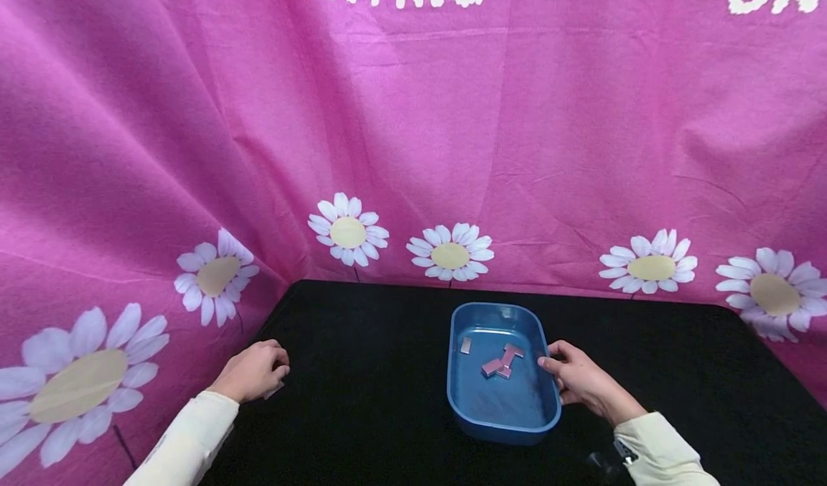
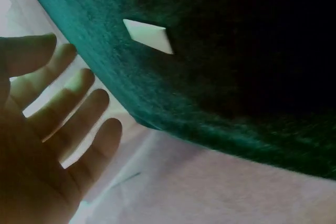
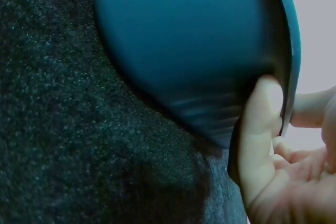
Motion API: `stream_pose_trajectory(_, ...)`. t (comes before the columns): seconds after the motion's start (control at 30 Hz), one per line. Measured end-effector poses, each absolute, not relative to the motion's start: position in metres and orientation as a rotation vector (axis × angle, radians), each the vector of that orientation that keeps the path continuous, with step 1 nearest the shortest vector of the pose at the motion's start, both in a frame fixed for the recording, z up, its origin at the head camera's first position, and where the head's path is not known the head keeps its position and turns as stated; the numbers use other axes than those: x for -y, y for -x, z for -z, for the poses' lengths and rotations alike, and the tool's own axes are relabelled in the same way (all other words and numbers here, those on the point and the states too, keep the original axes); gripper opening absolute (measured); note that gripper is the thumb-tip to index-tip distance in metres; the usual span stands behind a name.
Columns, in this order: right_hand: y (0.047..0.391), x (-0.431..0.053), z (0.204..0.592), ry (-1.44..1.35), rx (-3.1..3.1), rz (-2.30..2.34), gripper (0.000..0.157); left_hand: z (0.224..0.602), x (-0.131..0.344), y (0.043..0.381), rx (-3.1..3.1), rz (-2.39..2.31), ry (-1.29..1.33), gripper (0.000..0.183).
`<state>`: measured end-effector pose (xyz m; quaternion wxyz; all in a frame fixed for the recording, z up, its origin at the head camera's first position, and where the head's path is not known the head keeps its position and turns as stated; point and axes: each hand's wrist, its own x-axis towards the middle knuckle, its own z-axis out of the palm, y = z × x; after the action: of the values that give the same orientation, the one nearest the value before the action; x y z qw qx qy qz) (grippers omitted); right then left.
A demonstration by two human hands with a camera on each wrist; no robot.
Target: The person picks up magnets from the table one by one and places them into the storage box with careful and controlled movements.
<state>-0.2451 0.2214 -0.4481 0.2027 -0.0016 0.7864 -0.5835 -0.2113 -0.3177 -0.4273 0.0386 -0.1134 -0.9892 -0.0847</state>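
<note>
On the right of the head view is a blue rectangular bin (image 1: pixel 504 407). My right hand (image 1: pixel 584 382) grips its right rim, and the thumb (image 3: pixel 260 124) lies against the bin wall (image 3: pixel 178 30) in the right wrist view. Inside lie a small silvery block (image 1: pixel 466 345) and several pinkish metallic blocks (image 1: pixel 492 367). Over the left part of the black table hovers my left hand (image 1: pixel 250 371), its fingers (image 2: pixel 79 129) loosely extended and holding nothing. A small pale rectangular block (image 2: pixel 149 36) lies on the table near it, partly hidden by the hand in the head view.
The black-covered table (image 1: pixel 362 371) has its far edge against a pink curtain (image 1: pixel 413 127) printed with white daisies and lettering. The curtain also hangs along the left side. Near the right sleeve is a small shiny, unclear item (image 1: pixel 599 462).
</note>
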Motion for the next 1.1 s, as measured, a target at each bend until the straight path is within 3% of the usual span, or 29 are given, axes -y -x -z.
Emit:
stream_pose_trajectory(0.53,0.243,-0.223,0.451,0.036,-2.219,1.632,0.032,0.451,0.34,0.19,3.086,0.364,0.134,0.005)
stream_pose_trajectory(1.1,0.244,-0.221,0.452,0.036,-2.215,1.635,0.03,0.46,0.34,0.193,3.073,0.345,0.032,0.01)
